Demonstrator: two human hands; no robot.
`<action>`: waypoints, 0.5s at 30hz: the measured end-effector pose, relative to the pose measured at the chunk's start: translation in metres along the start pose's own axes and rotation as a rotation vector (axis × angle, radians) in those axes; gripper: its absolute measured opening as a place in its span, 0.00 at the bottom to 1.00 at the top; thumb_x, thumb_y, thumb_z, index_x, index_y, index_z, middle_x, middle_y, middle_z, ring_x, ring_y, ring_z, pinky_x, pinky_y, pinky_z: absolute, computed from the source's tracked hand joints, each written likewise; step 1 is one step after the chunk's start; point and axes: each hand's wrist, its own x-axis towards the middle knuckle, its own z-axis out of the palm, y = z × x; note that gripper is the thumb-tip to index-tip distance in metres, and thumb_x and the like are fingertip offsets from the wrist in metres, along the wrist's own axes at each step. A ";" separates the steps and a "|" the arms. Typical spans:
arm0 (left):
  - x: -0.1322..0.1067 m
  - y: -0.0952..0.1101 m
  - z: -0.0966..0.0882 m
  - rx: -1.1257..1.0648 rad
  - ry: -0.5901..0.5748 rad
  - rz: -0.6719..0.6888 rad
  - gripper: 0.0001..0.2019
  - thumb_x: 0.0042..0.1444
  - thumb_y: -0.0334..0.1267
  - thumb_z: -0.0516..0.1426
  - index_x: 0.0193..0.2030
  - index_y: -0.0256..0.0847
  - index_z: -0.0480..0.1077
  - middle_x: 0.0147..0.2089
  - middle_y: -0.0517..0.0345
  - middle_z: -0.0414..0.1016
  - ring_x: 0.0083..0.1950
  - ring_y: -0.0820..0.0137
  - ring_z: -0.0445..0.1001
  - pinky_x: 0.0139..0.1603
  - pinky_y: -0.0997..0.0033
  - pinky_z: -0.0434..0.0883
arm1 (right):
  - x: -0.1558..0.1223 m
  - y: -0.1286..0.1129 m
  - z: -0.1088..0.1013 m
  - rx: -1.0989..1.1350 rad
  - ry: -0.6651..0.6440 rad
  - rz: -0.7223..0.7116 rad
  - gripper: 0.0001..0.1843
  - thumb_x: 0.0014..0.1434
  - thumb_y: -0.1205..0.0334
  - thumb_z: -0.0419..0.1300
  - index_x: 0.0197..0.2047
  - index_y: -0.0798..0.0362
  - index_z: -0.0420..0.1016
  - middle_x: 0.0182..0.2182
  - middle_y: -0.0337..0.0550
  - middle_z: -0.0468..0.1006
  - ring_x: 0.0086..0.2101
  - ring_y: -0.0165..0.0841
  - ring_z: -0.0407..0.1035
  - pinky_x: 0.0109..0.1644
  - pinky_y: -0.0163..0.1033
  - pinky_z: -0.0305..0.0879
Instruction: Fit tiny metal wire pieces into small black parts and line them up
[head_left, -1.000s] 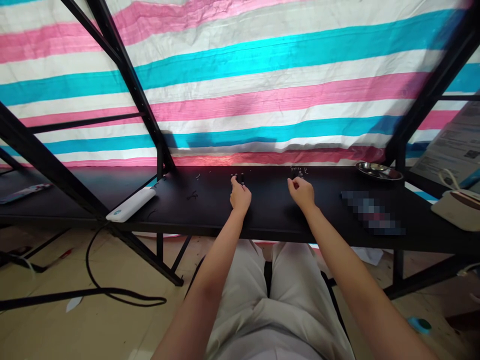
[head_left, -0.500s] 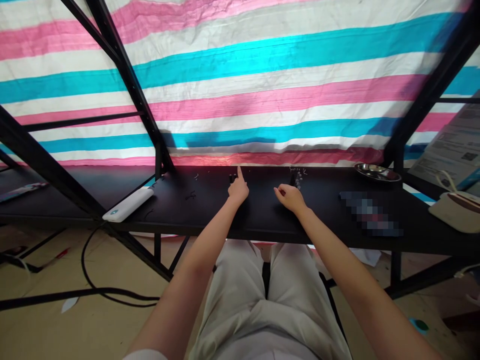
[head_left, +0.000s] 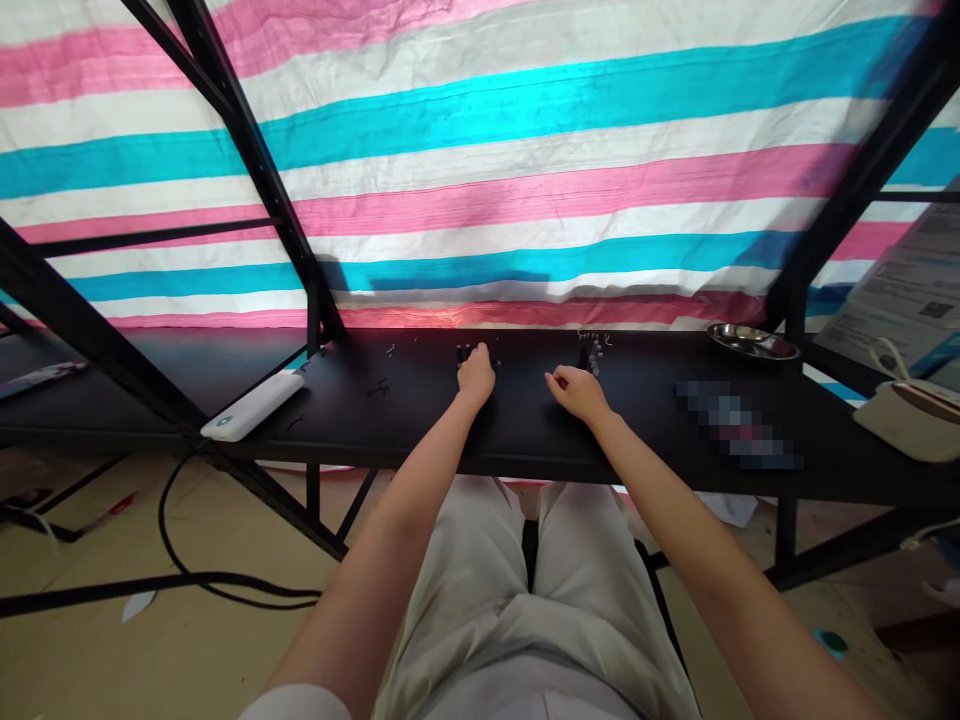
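Over the black tabletop (head_left: 510,440), my left hand (head_left: 477,378) is closed, its fingers curled down beside a few small black upright pieces (head_left: 463,353). Whatever its fingertips hold, if anything, is hidden. To the right, my right hand (head_left: 579,392) is also closed, thumb and forefinger drawn together; what lies between them is too small to tell. Just behind it stands a cluster of small dark pieces with grey tips (head_left: 592,352), partly covered by the hand. Thin black strips (head_left: 378,387) lie on the table left of my left hand.
A white power bank (head_left: 253,407) lies at the left with a black cable below. At the right are a shiny metal dish (head_left: 752,342), a blurred-out flat item (head_left: 739,425) and a beige pouch (head_left: 907,418). Black frame posts (head_left: 277,190) and a striped sheet (head_left: 525,200) stand around.
My left forefinger, stretched forward before, has curled down toward the other fingers. My right hand stays almost in place. The whole view has shifted slightly.
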 end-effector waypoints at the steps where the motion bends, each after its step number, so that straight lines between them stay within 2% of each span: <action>1: -0.001 0.000 0.002 -0.034 0.003 0.008 0.11 0.57 0.28 0.48 0.44 0.42 0.66 0.45 0.45 0.72 0.42 0.61 0.74 0.41 0.65 0.67 | 0.000 0.000 0.000 -0.003 -0.003 0.002 0.17 0.59 0.53 0.48 0.22 0.51 0.61 0.22 0.39 0.68 0.24 0.29 0.61 0.29 0.34 0.50; 7: -0.011 0.008 0.016 -0.402 0.002 0.019 0.07 0.58 0.29 0.48 0.35 0.41 0.66 0.30 0.56 0.73 0.35 0.69 0.74 0.40 0.69 0.67 | 0.000 -0.002 0.000 0.002 -0.009 0.002 0.17 0.60 0.52 0.47 0.23 0.51 0.63 0.22 0.40 0.69 0.25 0.30 0.62 0.30 0.34 0.51; 10: -0.020 0.013 0.021 -0.612 -0.018 0.011 0.06 0.59 0.30 0.48 0.36 0.39 0.65 0.30 0.59 0.73 0.26 0.75 0.71 0.32 0.75 0.67 | 0.000 -0.006 -0.001 0.054 -0.012 -0.002 0.17 0.61 0.51 0.46 0.30 0.51 0.68 0.26 0.41 0.72 0.27 0.30 0.64 0.31 0.34 0.54; 13: -0.028 0.015 0.019 -0.763 -0.064 0.003 0.06 0.59 0.32 0.47 0.38 0.38 0.64 0.33 0.59 0.73 0.17 0.81 0.62 0.21 0.78 0.62 | -0.001 -0.011 -0.002 0.124 -0.039 -0.023 0.17 0.62 0.49 0.46 0.40 0.51 0.69 0.33 0.42 0.73 0.30 0.30 0.66 0.34 0.33 0.57; 15: -0.032 0.015 0.017 -0.824 -0.070 0.018 0.05 0.59 0.32 0.47 0.38 0.38 0.63 0.33 0.59 0.73 0.14 0.82 0.59 0.18 0.79 0.60 | -0.001 -0.015 -0.002 0.130 -0.067 -0.045 0.17 0.63 0.50 0.44 0.41 0.51 0.69 0.35 0.43 0.73 0.32 0.31 0.67 0.35 0.34 0.57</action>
